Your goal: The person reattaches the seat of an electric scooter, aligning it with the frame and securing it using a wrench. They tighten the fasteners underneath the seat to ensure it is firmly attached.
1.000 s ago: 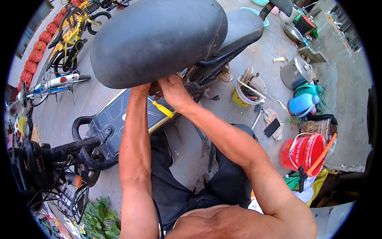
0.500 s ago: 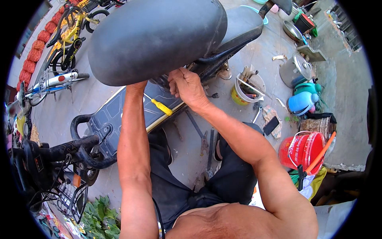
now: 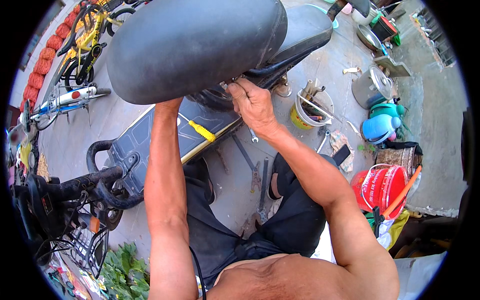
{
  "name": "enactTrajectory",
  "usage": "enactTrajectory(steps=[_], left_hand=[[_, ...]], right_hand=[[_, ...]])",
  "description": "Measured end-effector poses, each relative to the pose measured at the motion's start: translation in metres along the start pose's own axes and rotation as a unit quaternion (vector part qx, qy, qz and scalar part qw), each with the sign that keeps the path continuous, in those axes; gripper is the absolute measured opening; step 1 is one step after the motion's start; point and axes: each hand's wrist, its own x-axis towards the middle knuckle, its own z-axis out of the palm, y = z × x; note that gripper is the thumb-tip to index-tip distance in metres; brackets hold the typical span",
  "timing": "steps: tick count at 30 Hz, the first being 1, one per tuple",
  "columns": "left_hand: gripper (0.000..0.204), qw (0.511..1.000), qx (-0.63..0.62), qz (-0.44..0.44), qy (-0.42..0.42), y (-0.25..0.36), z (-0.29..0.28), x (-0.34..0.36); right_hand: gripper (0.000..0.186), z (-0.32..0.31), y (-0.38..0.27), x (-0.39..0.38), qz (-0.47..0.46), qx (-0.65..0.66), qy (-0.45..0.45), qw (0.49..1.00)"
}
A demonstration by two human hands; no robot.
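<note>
A big black scooter seat (image 3: 195, 50) fills the top of the view. My left hand (image 3: 170, 103) reaches under its near edge, and its fingers are hidden. My right hand (image 3: 253, 104) is closed at the seat's underside, right of the left hand. From below its palm sticks out the silver end of a wrench (image 3: 254, 136); a small bright metal part shows at the fingertips, too small to make out. On the scooter's dark footboard (image 3: 150, 142) lies a yellow-handled screwdriver (image 3: 202, 131).
Between my feet lie pliers (image 3: 256, 177) and a long metal tool (image 3: 263, 185). To the right stand a tool bucket (image 3: 300, 118), a phone (image 3: 341, 154) on a cloth, a red bucket (image 3: 372, 187) and a lidded metal pot (image 3: 367, 90). The handlebar (image 3: 95, 177) is at left, bicycles (image 3: 90, 55) beyond.
My right hand has moved right and slightly down, turning so that the wrench end shows below it. The seat has shifted slightly up and left. My left hand stays under the seat.
</note>
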Motion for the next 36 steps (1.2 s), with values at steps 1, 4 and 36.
enactTrajectory(steps=[1,4,36], left_hand=[[0.058,1.0,0.001,0.0,0.001,-0.003,0.0,0.0],[0.058,1.0,-0.001,0.0,-0.001,-0.001,0.004,0.001],[0.06,0.997,-0.053,-0.021,-0.05,0.009,-0.001,0.005]], right_hand=[[0.032,0.0,0.0,0.001,-0.011,-0.002,0.01,1.0],[0.03,-0.004,0.0,0.008,-0.03,0.001,0.031,0.999],[0.021,-0.035,0.014,0.051,-0.024,-0.051,0.06,0.997]])
